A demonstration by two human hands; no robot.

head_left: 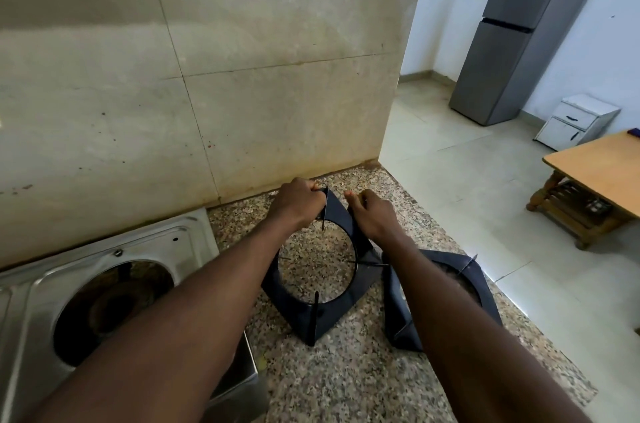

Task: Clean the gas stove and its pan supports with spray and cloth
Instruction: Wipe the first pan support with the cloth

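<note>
A steel gas stove (187,235) sits at the lower left with its burner opening bare. On the granite counter (346,374) beside it a black square pan support (325,312) is tilted up on its near corner. My left hand (298,203) grips its far corner. My right hand (370,215) holds its right far edge with curled fingers. A second black pan support (478,277) lies to the right, partly hidden by my right forearm. No spray bottle or cloth is in view.
A stained tiled wall (173,93) backs the counter. The counter's right edge drops to a tiled floor (450,180). Beyond stand a grey fridge (512,42), a small white cabinet (575,121) and a wooden table (599,166).
</note>
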